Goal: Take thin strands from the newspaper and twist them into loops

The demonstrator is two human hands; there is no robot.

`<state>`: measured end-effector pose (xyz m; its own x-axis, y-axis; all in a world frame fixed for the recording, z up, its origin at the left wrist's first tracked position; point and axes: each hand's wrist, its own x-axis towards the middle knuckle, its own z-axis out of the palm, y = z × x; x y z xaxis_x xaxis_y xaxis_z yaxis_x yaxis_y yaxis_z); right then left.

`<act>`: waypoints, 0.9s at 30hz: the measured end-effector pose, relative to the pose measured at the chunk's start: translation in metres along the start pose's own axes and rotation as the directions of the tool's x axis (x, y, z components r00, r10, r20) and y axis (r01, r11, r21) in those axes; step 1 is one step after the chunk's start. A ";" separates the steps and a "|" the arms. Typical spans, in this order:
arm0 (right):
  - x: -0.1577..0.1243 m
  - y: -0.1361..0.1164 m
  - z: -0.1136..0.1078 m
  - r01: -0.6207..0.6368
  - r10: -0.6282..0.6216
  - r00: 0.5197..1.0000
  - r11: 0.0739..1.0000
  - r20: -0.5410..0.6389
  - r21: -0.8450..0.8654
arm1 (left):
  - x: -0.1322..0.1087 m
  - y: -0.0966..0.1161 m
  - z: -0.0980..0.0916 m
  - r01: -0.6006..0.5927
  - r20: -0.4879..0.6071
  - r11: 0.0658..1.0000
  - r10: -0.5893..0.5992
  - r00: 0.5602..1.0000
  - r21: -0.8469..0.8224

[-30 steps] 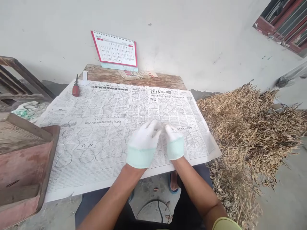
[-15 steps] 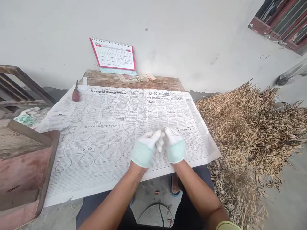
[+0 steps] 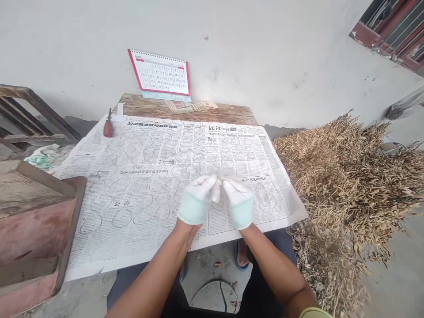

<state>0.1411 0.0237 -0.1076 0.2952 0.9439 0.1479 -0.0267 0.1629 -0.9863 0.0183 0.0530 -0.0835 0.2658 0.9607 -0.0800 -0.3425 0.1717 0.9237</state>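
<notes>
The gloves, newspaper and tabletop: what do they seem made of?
Gloves: probably knitted cotton or synthetic, matte, with snug, elastic-looking cuffs.
Newspaper: thin, matte paper, densely printed.
Tabletop: seemingly worn, dull wood, from the streaky grain along its back edge.

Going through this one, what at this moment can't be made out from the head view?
All in the head view:
Whether the left hand and right hand pinch anything: the gloved fingers cover the spot, and a thin thing would be too small.
The fine print on the newspaper: too small and blurred.
The whole window: cut off by the top and right edges.
The rest of the chair: cut off by the left edge.
</notes>
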 end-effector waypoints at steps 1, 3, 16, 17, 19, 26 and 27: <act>-0.001 -0.001 0.000 0.014 -0.014 1.000 1.000 0.014 -0.005 | 0.001 0.001 -0.002 -0.003 0.016 1.000 0.003 1.000 -0.007; -0.002 -0.003 0.001 0.036 -0.036 0.999 0.999 0.038 -0.007 | 0.002 0.003 -0.007 -0.001 0.076 0.999 0.005 0.997 -0.043; -0.002 -0.012 -0.002 0.082 -0.077 0.994 0.995 0.080 -0.059 | -0.002 -0.004 -0.008 -0.010 -0.237 0.911 0.118 0.964 0.413; -0.002 -0.012 -0.002 0.084 -0.080 0.993 0.995 0.083 -0.056 | -0.002 -0.007 -0.008 -0.021 -0.244 0.918 0.127 0.962 0.397; -0.002 -0.011 -0.003 0.102 -0.097 0.991 0.994 0.095 -0.046 | -0.002 -0.011 -0.007 -0.050 -0.222 0.947 0.125 0.967 0.318; 0.000 -0.009 -0.006 0.101 -0.098 0.991 0.995 0.088 -0.025 | 0.001 -0.012 -0.008 -0.021 0.014 0.998 0.020 1.000 0.052; 0.000 -0.009 -0.006 0.104 -0.101 0.991 0.994 0.090 -0.028 | 0.002 -0.012 -0.009 -0.009 0.021 0.999 0.008 1.000 0.048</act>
<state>0.1475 0.0203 -0.0987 0.2092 0.9446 0.2530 0.0314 0.2521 -0.9672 0.0150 0.0548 -0.0980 0.2822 0.9572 -0.0648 -0.3010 0.1524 0.9414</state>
